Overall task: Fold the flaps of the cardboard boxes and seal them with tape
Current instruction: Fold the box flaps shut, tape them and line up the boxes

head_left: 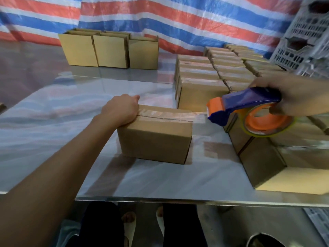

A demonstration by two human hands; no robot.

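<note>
Box [154,138] sits mid-table. The tape strip [178,117] runs along the top seam and out past the box's 3 o'clock end to the tape dispenser [249,109], which the right hand [293,97] grips by the handle. Left hand [122,108] is clamped on the 9 o'clock end, fingers curled over the edge. My take: press down there so the box can't skid, hold the strip taut and centred on the seam, tip the dispenser down over the 3 o'clock edge, then cut. Slack probably means wrinkles.
</note>
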